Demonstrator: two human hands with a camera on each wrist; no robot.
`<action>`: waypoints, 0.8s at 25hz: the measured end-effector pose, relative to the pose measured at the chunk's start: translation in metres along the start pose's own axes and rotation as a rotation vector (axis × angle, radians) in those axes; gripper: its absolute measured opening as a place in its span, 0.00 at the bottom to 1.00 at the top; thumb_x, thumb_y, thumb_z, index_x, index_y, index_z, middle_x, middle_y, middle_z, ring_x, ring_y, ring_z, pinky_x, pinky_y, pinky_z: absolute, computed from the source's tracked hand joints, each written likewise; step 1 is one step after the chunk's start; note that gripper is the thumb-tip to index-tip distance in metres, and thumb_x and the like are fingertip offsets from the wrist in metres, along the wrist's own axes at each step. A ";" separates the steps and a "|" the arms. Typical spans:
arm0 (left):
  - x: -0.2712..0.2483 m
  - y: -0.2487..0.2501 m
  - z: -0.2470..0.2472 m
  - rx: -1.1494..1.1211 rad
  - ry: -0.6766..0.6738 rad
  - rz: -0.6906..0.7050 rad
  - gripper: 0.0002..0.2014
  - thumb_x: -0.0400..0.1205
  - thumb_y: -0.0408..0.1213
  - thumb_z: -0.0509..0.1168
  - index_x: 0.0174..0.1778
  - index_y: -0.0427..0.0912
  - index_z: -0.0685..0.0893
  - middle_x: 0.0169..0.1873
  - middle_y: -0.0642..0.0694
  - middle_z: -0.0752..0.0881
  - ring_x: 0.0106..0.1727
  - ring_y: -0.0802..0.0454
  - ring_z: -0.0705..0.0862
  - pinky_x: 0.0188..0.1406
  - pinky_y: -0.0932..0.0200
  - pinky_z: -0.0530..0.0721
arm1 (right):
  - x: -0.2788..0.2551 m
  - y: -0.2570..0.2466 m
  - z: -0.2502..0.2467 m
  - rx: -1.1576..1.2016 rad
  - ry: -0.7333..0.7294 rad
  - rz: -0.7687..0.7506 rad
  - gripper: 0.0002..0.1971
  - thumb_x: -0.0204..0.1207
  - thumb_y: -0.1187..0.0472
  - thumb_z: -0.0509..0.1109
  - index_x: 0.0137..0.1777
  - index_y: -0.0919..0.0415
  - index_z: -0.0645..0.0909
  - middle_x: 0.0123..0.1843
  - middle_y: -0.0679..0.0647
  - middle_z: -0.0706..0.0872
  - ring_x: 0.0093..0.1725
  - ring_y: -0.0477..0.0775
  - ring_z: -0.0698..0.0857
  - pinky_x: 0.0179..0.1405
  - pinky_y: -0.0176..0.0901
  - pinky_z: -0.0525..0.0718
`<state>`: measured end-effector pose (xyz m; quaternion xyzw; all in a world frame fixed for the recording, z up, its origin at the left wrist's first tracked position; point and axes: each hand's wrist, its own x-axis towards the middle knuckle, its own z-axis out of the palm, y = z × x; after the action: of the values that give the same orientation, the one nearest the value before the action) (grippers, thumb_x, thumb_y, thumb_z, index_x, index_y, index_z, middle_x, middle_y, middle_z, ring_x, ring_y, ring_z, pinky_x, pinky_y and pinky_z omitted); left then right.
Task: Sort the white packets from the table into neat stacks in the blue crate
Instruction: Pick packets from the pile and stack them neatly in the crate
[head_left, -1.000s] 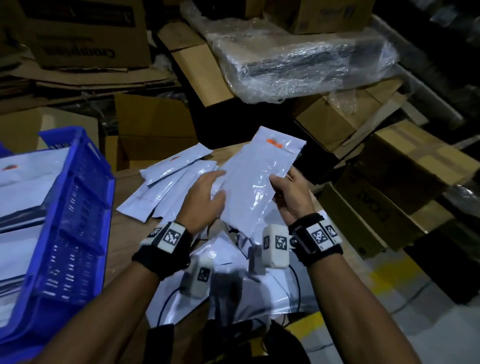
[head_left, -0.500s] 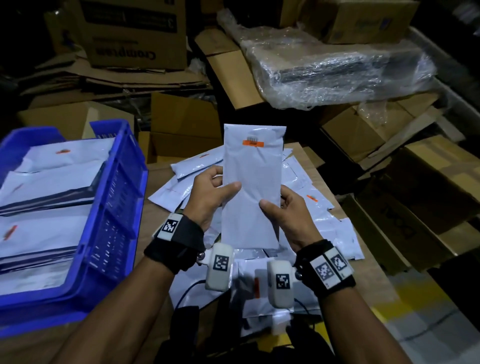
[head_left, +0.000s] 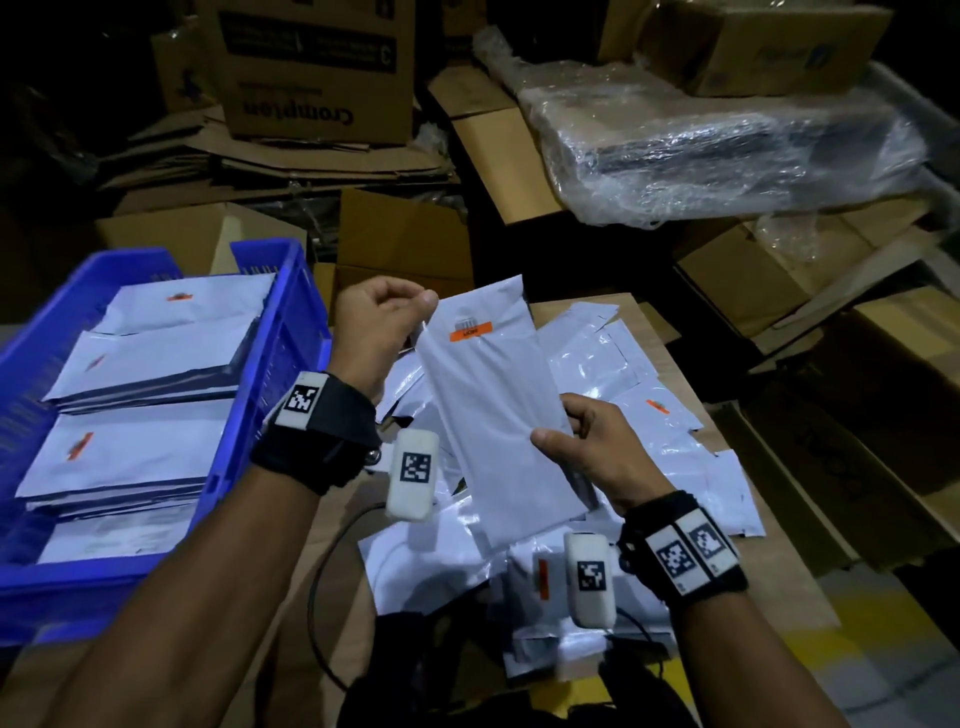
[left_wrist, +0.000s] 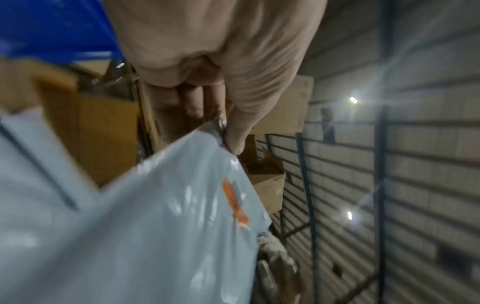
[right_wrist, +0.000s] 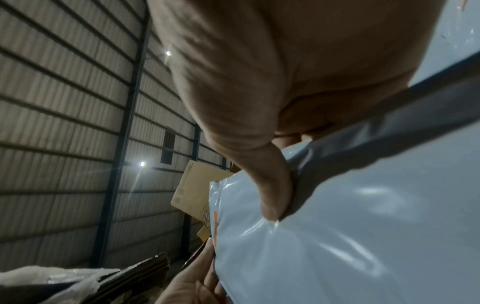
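A white packet (head_left: 498, 410) with an orange label is held up over the table between both hands. My left hand (head_left: 387, 325) pinches its top left corner, thumb against curled fingers; the left wrist view shows the same packet (left_wrist: 155, 226) hanging from that pinch. My right hand (head_left: 582, 447) grips its right edge lower down, thumb on the front face, and the right wrist view shows the thumb pressed on the packet (right_wrist: 350, 236). Loose white packets (head_left: 613, 364) lie heaped on the wooden table (head_left: 810, 608). The blue crate (head_left: 291, 332) at left holds stacks of packets (head_left: 140, 364).
Cardboard boxes (head_left: 322, 73) and flattened cartons crowd the far side of the table. A plastic-wrapped bundle (head_left: 727, 145) lies at the back right. More cartons (head_left: 883, 415) stand on the floor to the right. A black cable (head_left: 322, 582) loops across the table near my arms.
The packet has tilted with its top to the left, toward the crate. My left hand slid from its left edge up to the top corner. The view has shifted left, showing more of the crate.
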<state>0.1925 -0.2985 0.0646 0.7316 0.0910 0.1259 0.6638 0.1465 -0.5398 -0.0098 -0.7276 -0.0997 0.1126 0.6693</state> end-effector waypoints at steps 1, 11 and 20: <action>0.003 0.000 -0.004 0.186 -0.032 0.072 0.09 0.79 0.38 0.72 0.51 0.39 0.85 0.39 0.49 0.88 0.43 0.53 0.86 0.49 0.50 0.86 | 0.001 0.000 0.000 -0.012 -0.005 0.012 0.06 0.76 0.75 0.72 0.52 0.77 0.82 0.32 0.58 0.84 0.34 0.48 0.83 0.37 0.39 0.81; 0.009 0.022 0.000 0.475 -0.455 0.235 0.07 0.82 0.29 0.68 0.50 0.27 0.85 0.47 0.30 0.87 0.46 0.45 0.84 0.51 0.45 0.84 | 0.008 0.001 0.002 -0.239 -0.069 0.053 0.04 0.74 0.72 0.75 0.47 0.65 0.85 0.37 0.55 0.85 0.35 0.49 0.82 0.36 0.43 0.80; 0.021 0.010 -0.025 0.340 -0.190 0.207 0.07 0.86 0.34 0.63 0.42 0.39 0.78 0.36 0.47 0.77 0.39 0.54 0.75 0.42 0.59 0.75 | 0.001 0.008 -0.009 -0.170 0.095 0.011 0.07 0.81 0.65 0.72 0.44 0.70 0.85 0.33 0.54 0.84 0.32 0.49 0.81 0.32 0.41 0.82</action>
<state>0.2046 -0.2689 0.0777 0.8471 -0.0277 0.1068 0.5198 0.1504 -0.5489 -0.0169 -0.7869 -0.0729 0.0726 0.6085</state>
